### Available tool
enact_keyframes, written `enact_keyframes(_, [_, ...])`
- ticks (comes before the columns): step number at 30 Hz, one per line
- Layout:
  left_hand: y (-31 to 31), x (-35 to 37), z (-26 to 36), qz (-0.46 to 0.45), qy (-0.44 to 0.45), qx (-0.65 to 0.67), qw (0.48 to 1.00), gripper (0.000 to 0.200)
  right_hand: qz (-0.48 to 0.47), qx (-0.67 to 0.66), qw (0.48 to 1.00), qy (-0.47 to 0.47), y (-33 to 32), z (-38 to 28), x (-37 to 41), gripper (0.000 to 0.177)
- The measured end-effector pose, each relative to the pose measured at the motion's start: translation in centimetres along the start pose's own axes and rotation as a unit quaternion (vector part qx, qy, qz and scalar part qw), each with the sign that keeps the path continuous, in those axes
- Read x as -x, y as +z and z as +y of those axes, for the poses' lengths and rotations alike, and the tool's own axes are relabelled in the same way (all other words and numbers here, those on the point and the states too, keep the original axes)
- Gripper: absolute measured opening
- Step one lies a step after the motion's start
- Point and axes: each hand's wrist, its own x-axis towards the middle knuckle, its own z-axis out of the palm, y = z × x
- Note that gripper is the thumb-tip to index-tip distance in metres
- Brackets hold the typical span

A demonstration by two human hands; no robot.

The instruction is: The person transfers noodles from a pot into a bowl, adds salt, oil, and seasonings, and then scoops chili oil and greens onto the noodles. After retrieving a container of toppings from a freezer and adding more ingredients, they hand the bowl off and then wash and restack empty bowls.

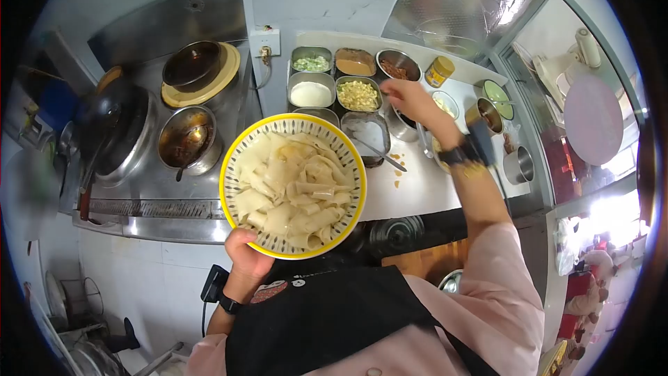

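A yellow-rimmed bowl (293,186) full of wide pale noodles (296,191) is held up by my left hand (248,254), which grips its lower left rim. My right hand (410,101) reaches over the ingredient containers, its fingers bent down above a steel pot (400,125). Whether the fingers hold anything is hard to see. Beside this hand are a tin of chopped yellowish pieces (358,95) and a bowl of reddish-brown food (398,66). A tin of white powder (367,134) with a spoon (390,157) in it stands just right of the noodle bowl.
Left, a steel stove top (149,188) carries a wok (115,132), a sauce pot with a ladle (188,141) and a dark pot (193,66) on a yellow lid. A yellow-capped jar (439,71), a green bowl (497,99) and steel cups (518,166) stand at the right.
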Motion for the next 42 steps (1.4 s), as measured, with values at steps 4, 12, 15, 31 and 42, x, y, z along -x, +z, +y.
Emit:
enact_keyframes(4, [-0.6, 0.7, 0.3, -0.002, -0.021, 0.019, 1.000, 0.070, -0.020, 0.100, 0.994, -0.039, 7.3, 2.5, -5.7, 0.034])
enact_keyframes(12, [-2.5, 0.7, 1.0, -0.014, -0.057, 0.026, 0.998, 0.071, -0.006, 0.032, 0.997, 0.071, 7.4, 2.7, -7.1, 0.010])
enact_keyframes(15, [-2.6, -0.2, 1.2, -0.019, -0.071, 0.022, 0.997, 0.070, 0.063, -0.104, 0.983, 0.135, 6.6, 3.8, -6.6, 0.013])
enact_keyframes(31, [-1.4, -6.0, 2.0, -0.086, -0.305, -0.102, 0.943, 0.069, 0.141, -0.078, 0.986, 0.048, 0.2, -19.3, 9.1, 0.033])
enact_keyframes(42, [-1.7, 0.6, -6.8, -0.131, -0.455, -0.153, 0.868, 0.079, 0.366, -0.023, 0.837, 0.406, 5.5, -25.7, 32.2, 0.012])
